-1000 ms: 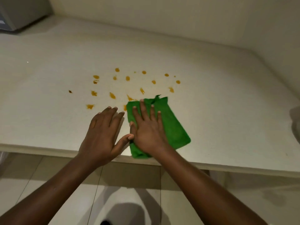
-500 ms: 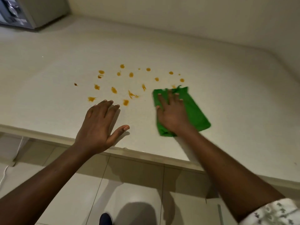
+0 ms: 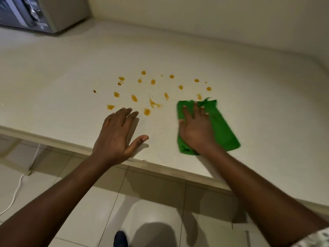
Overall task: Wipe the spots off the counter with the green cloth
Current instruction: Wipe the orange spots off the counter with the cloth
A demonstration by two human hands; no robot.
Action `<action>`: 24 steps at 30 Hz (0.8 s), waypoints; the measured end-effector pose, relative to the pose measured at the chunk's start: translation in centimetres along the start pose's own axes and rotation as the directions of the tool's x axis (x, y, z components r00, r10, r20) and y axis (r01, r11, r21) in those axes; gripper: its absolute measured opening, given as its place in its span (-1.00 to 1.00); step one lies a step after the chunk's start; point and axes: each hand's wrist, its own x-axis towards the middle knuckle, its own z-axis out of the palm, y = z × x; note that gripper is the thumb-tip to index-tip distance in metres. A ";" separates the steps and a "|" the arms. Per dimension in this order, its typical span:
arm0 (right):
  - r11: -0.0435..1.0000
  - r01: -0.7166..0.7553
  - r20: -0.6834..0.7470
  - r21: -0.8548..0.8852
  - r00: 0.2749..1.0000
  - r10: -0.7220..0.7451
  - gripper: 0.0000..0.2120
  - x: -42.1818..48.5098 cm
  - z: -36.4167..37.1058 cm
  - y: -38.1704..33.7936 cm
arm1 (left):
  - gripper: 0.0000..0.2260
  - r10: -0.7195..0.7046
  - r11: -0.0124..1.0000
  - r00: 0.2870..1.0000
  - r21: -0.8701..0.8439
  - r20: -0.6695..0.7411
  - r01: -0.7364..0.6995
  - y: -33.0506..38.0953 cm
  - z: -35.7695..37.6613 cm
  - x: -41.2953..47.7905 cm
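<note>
Both hands lie flat on the worktop (image 3: 231, 72), well apart from each other. The right hand (image 3: 195, 129) presses palm-down on the cloth (image 3: 222, 129), fingers spread and straight, gripping nothing; its fingertips reach almost to the cloth's far edge. The left hand (image 3: 115, 134) rests palm-down on bare worktop near the front edge, fingers together and pointing away, thumb stuck out to the right, holding nothing.

The cloth is green, folded into a rough rectangle, and lies at an angle on the worktop to the right of the left hand, with its near left corner close to the front edge. Its far edge is rumpled, with a small tuft sticking up.

Spots (image 3: 153, 82) of orange-brown stuff are scattered over the worktop beyond both hands, in a loose patch running from left to right. Some are round dots, others are smeared streaks. One spot (image 3: 199, 96) sits just beyond the cloth's far edge, nearly touching it. Another (image 3: 147, 111) lies just to the right of the left hand's fingertips, and one more (image 3: 110, 107) just to their left. A small dark one (image 3: 94, 91) stands apart on the far left.

A metal appliance (image 3: 35, 13) with a knob stands at the worktop's far left corner against the wall. Below the front edge the floor (image 3: 156, 193) is pale tile, a white cord (image 3: 16, 191) trails over it on the left, and the dark tip of a shoe (image 3: 121, 238) shows at the bottom.
</note>
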 end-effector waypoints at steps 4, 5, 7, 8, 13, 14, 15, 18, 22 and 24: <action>0.941 0.333 0.066 0.063 0.939 -0.337 -0.40 -3.3 2.6 -8.4 | -0.20 -0.001 1.000 1.000 -0.017 -0.003 0.001 0.1 -0.3 -0.1; 0.914 0.398 0.088 0.085 0.910 -0.405 -0.41 -4.4 2.7 -8.6 | -0.20 -0.001 1.000 1.000 -0.029 -0.005 0.001 0.0 -0.4 -0.2; 0.860 0.497 0.093 0.117 0.856 -0.508 -0.46 -5.9 2.0 -6.4 | -0.21 0.005 0.999 1.000 -0.046 -0.014 -0.006 -0.3 -0.5 -0.3; 0.832 0.541 0.098 0.124 0.828 -0.553 -0.48 -6.1 1.5 -4.3 | -0.21 0.010 0.999 1.000 -0.045 -0.016 -0.010 -0.6 -0.4 -0.4; 0.907 0.408 0.068 0.103 0.907 -0.416 -0.53 -2.7 -1.5 7.3 | -0.24 0.018 0.999 1.000 -0.033 -0.016 -0.018 -1.0 0.0 -0.5; 0.943 0.321 0.032 0.092 0.945 -0.325 -0.53 -1.3 -1.7 8.3 | -0.25 0.019 0.999 1.000 -0.031 -0.023 -0.020 -1.0 0.1 -0.5; 0.969 0.235 -0.007 0.073 0.972 -0.235 -0.54 0.2 -1.5 8.5 | -0.26 0.020 0.999 0.999 -0.030 -0.031 -0.021 -1.0 0.1 -0.5; 0.999 0.045 -0.053 -0.004 0.998 -0.045 -0.49 3.3 -0.2 4.3 | -0.27 0.022 0.999 0.998 -0.028 -0.053 -0.023 -1.1 0.2 -0.6; 0.982 0.191 -0.006 0.013 0.982 -0.190 -0.46 1.5 2.0 -4.4 | -0.28 0.017 0.999 0.997 -0.027 -0.069 -0.019 -1.0 0.2 -0.6; 0.923 0.382 0.050 0.052 0.922 -0.384 -0.46 -1.8 2.5 -5.9 | -0.29 0.023 0.999 0.997 -0.031 -0.078 -0.026 -1.1 0.1 -0.6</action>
